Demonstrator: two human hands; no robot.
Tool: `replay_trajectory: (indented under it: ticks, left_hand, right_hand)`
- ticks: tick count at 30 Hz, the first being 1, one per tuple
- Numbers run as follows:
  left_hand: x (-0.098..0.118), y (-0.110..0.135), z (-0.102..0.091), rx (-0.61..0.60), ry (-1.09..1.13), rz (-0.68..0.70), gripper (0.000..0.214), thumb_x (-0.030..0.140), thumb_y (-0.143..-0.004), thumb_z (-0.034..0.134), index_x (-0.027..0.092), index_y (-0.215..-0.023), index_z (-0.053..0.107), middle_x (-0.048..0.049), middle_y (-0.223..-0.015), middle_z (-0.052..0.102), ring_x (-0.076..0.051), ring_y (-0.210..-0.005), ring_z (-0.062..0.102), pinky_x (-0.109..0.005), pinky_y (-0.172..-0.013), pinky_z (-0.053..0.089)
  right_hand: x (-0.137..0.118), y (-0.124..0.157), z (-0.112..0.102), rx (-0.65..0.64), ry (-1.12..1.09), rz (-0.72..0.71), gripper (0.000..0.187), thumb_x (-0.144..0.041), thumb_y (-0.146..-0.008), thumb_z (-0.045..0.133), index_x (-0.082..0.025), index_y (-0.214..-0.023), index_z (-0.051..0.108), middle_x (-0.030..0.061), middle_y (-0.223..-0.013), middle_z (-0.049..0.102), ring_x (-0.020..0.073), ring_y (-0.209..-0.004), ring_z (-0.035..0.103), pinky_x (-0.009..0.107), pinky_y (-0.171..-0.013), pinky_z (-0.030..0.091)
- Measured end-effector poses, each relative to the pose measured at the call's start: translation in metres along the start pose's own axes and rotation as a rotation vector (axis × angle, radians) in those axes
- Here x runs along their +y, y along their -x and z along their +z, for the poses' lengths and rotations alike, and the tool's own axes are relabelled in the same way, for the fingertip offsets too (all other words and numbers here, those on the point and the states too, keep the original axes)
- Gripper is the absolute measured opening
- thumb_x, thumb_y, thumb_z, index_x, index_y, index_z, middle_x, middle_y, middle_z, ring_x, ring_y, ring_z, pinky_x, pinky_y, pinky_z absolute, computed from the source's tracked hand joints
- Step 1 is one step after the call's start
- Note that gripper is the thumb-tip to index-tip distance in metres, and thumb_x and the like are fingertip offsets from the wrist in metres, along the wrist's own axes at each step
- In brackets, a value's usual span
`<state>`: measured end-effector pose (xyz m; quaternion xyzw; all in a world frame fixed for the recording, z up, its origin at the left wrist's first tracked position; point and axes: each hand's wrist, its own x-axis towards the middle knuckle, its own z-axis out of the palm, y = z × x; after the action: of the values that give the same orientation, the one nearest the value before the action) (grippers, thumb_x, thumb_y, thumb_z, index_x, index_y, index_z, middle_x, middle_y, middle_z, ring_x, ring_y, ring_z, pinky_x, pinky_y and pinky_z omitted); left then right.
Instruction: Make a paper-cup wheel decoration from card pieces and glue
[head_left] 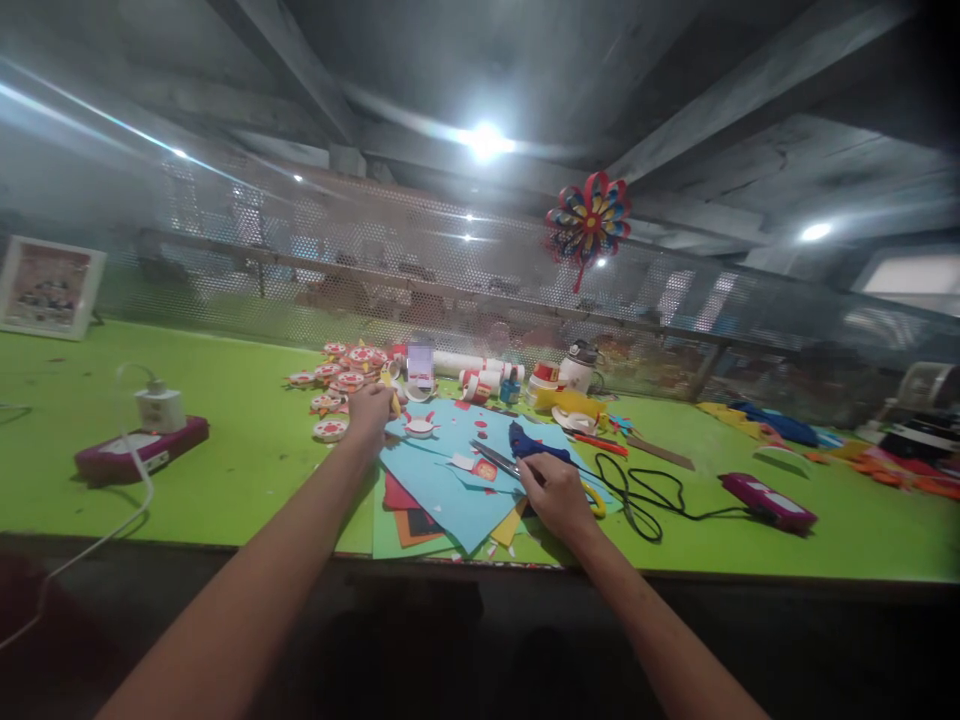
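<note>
The right hand's [556,492] fingers wrap closed round the scissors [501,461], blades over blue paper [459,508] that presumably shields the counter [262,470], while the left hand's [367,415] fingers pinch a yellow piece [395,403] beside the discs [366,357].

In my right fingers [534,468], the yellow-handled scissors [496,459] have smooth grey metal blades. Near the frame's centre, the flat light-blue sheet [465,520] looks like matt paper. The bright-green table [247,450] looks smooth; at lower right, the magenta oblong power strip [769,502] looks like plastic.
</note>
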<state>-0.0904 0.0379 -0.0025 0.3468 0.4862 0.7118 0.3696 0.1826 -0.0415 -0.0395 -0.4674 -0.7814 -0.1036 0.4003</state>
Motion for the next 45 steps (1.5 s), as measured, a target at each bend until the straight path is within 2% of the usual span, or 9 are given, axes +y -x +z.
replay_trajectory:
  ticks: [11,17,23,29,33,39,45]
  left_hand:
    - [0.0,0.004,0.001,-0.069,-0.033,-0.009,0.003,0.014,-0.062,0.055,0.013,-0.065,0.056,-0.0044,-0.057,0.062,-0.01,-0.048,0.055,-0.017,-0.044,0.037]
    - [0.001,0.006,0.0,-0.035,-0.037,-0.006,0.004,0.011,-0.059,0.052,0.014,-0.062,0.054,-0.0031,-0.058,0.061,-0.009,-0.047,0.053,-0.018,-0.044,0.038]
    - [0.002,0.006,0.0,-0.034,-0.029,-0.027,0.008,0.009,-0.059,0.052,0.015,-0.065,0.052,-0.0025,-0.057,0.06,-0.012,-0.05,0.056,-0.023,-0.047,0.045]
    - [0.003,0.005,0.001,-0.056,-0.005,-0.016,0.007,0.012,-0.066,0.053,0.016,-0.071,0.052,-0.0038,-0.061,0.062,-0.015,-0.056,0.061,-0.026,-0.052,0.049]
    - [0.002,0.005,0.002,-0.057,0.005,-0.018,0.005,0.013,-0.068,0.055,0.015,-0.072,0.053,-0.0044,-0.061,0.063,-0.015,-0.055,0.061,-0.027,-0.053,0.05]
    - [0.004,0.005,0.003,-0.055,0.025,-0.022,0.004,0.011,-0.07,0.054,0.014,-0.071,0.052,-0.0044,-0.059,0.062,-0.014,-0.056,0.062,-0.026,-0.056,0.051]
    - [0.004,0.006,0.004,-0.071,0.023,-0.021,0.006,0.009,-0.069,0.054,0.013,-0.073,0.053,-0.0039,-0.056,0.062,-0.016,-0.056,0.062,-0.027,-0.056,0.05]
  right_hand:
    - [-0.001,-0.001,-0.001,0.01,0.003,-0.005,0.026,-0.023,-0.088,0.045,-0.016,-0.07,0.062,0.0047,-0.065,0.062,0.0158,-0.061,0.055,0.026,-0.062,0.038]
    - [-0.002,-0.001,-0.002,0.015,0.009,-0.003,0.026,-0.023,-0.088,0.045,-0.016,-0.069,0.062,0.0048,-0.065,0.062,0.0159,-0.062,0.055,0.026,-0.063,0.038]
    - [-0.004,-0.002,-0.003,0.003,0.018,0.006,0.026,-0.024,-0.088,0.045,-0.016,-0.071,0.063,0.0058,-0.068,0.064,0.0163,-0.065,0.057,0.026,-0.064,0.038]
    - [-0.007,-0.002,-0.007,-0.029,0.026,-0.009,0.027,-0.023,-0.089,0.043,-0.016,-0.073,0.063,0.0062,-0.07,0.064,0.016,-0.066,0.057,0.026,-0.064,0.039]
    - [-0.014,-0.015,-0.009,-0.114,0.048,-0.057,0.024,-0.023,-0.087,0.048,-0.016,-0.07,0.064,0.0051,-0.067,0.063,0.0156,-0.065,0.055,0.026,-0.063,0.038]
    - [-0.042,-0.054,0.008,-0.435,0.388,-0.236,0.02,-0.027,-0.084,0.053,-0.014,-0.085,0.068,0.0127,-0.088,0.061,0.0235,-0.087,0.05,0.031,-0.07,0.038]
    - [-0.049,-0.063,0.031,-0.566,0.417,-0.318,0.022,-0.015,-0.081,0.049,-0.011,-0.068,0.068,0.0161,-0.084,0.059,0.0277,-0.089,0.046,0.034,-0.067,0.036]
